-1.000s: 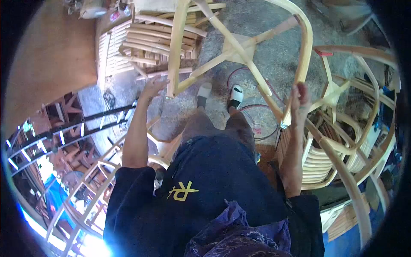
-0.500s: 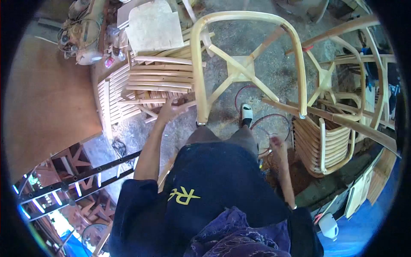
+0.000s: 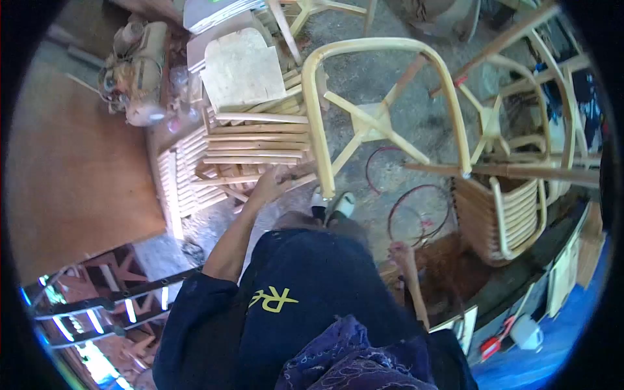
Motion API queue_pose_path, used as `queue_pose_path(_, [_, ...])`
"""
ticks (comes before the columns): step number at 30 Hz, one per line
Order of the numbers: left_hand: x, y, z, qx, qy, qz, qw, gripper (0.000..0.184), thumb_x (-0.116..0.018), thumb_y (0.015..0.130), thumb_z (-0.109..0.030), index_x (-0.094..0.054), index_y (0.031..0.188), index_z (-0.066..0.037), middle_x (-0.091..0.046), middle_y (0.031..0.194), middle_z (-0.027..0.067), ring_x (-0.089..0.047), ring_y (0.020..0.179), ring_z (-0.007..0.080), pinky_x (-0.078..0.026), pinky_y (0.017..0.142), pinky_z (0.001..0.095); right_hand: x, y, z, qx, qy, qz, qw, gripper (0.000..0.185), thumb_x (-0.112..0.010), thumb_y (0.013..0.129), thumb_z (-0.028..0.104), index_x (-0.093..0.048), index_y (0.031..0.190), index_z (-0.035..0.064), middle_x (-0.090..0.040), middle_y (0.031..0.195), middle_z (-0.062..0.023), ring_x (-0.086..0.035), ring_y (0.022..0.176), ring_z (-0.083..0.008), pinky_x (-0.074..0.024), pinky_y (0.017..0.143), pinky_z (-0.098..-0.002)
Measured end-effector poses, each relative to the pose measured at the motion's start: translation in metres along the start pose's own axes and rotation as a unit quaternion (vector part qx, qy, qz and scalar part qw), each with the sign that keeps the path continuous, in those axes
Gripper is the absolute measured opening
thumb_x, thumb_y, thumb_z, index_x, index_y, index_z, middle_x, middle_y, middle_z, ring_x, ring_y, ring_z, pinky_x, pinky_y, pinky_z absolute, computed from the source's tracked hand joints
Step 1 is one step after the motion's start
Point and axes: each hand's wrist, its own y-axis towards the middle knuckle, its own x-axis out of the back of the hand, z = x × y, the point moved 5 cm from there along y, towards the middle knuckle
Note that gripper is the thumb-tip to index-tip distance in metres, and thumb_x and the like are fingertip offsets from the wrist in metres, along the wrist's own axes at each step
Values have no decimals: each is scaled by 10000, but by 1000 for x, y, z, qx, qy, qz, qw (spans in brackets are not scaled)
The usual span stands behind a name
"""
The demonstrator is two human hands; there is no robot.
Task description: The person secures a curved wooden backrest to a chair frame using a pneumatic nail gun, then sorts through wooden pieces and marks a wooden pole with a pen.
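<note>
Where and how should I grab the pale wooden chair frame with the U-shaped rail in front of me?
Probably by both long sides of its pale wooden U-shaped rail, near the ends, coming from your own side. The U opens toward you, and its slim bars look easy to wrap. Your left hand is nearer; your right hand is apart from it.

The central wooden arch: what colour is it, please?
The arch is pale yellow-tan, clearest in the head view.

My single head-worn view, tipped forward and down
I look from above — shirt (image 3: 318, 276) close to the lens, chair frame (image 3: 371, 123) farther out, floor (image 3: 422, 120) beneath it — all ringed in black.
</note>
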Motion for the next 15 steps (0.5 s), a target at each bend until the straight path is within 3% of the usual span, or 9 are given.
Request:
queue_pose_path(3, [23, 31, -11, 6, 50, -51, 997, 685, -804, 866, -266, -537, 1445, -17, -636, 1363, 215, -603, 1274, 329, -461, 1106, 435, -2, 24, -23, 38, -21, 29, 999, 213, -762, 916, 194, -683, 1054, 51, -664, 843, -13, -663, 703, -122, -539, 600, -262])
queue_pose_path(4, [26, 52, -2, 2, -11, -44, 999, 688, -803, 866, -247, -529, 1451, -10, -612, 1397, 220, -586, 1302, 328, -453, 1115, 432, 0, 25, -25, 60, -43, 26, 997, 252, -764, 914, 218, -680, 1086, 53, -682, 892, -21, -689, 730, -133, -557, 616, -267])
queue_pose_path(6, [33, 73, -32, -31, -12, -11, 999, 699, -799, 870, -217, -510, 1463, 13, -576, 1444, 235, -554, 1350, 333, -438, 1135, 426, -18, -11, 7, 38, 79, -2, 996, 257, -765, 916, 236, -685, 1083, 58, -676, 892, -14, -667, 719, -118, -531, 612, -260])
queue_pose_path(8, [35, 82, -84, -87, 61, 20, 994, 728, -805, 865, -209, -490, 1474, 37, -559, 1460, 247, -536, 1373, 343, -426, 1150, 421, -21, -30, 20, 96, 1, -20, 995, 255, -751, 928, 249, -690, 1097, 69, -667, 899, -9, -634, 727, -100, -495, 620, -252])
queue_pose_path(9, [30, 88, -87, -107, 75, 39, 991, 749, -813, 858, -213, -481, 1478, 45, -556, 1462, 250, -532, 1377, 346, -423, 1154, 420, -17, -7, -17, 118, -37, -64, 990, 261, -747, 930, 253, -691, 1106, 70, -665, 882, -9, -614, 727, -87, -477, 623, -245])
queue_pose_path(11, [15, 92, -93, -142, 97, 86, 981, 795, -833, 838, -225, -467, 1485, 57, -550, 1468, 251, -524, 1383, 348, -417, 1160, 421, -18, -7, -48, 116, -89, -120, 982, 271, -727, 905, 265, -704, 1090, 68, -682, 867, -63, -637, 754, -155, -490, 666, -293])
queue_pose_path(13, [-4, 93, -100, -181, 114, 144, 966, 847, -859, 812, -243, -455, 1490, 66, -544, 1475, 246, -517, 1390, 348, -411, 1165, 423, -39, -57, 7, 75, -109, -153, 979, 289, -697, 852, 284, -727, 1038, 65, -720, 872, -173, -722, 805, -316, -552, 746, -405])
queue_pose_path(15, [-23, 94, -100, -222, 146, 194, 944, 934, -907, 742, -278, -458, 1484, 70, -550, 1463, 250, -520, 1381, 359, -421, 1153, 431, -57, -80, 16, 112, -107, -246, 957, 296, -695, 857, 276, -727, 1062, 65, -741, 916, -181, -725, 855, -347, -553, 786, -411])
